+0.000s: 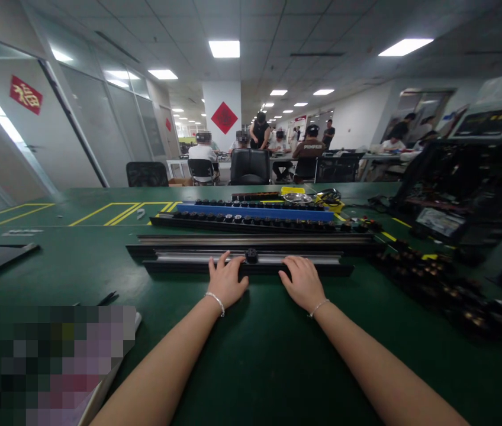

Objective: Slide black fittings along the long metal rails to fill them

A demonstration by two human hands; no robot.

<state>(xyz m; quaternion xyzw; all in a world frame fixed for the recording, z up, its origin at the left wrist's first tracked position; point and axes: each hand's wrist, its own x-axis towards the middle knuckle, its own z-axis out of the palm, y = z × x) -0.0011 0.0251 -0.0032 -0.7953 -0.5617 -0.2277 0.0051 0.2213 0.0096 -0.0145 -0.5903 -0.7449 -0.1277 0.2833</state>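
A long black channel [335, 270] with a silvery inside lies crosswise in front of me on the green table. One small black block [251, 255], possibly a socket module, sits in it between my hands. My left hand [227, 281] grips the channel's near wall left of the block, its fingers over the edge and the thumb in front. To the right of the block, my right hand [304, 281] holds the same wall in a similar way. The channel's underside and the undersides of both palms are hidden.
Behind it lie another black channel [180, 240], a channel filled with black modules [206, 220] and a blue strip [255, 212]. Dark loose parts [446, 290] are heaped at right, beside a black rack [446, 183]. A blurred-out packet [77, 361] lies front left. People sit at tables beyond.
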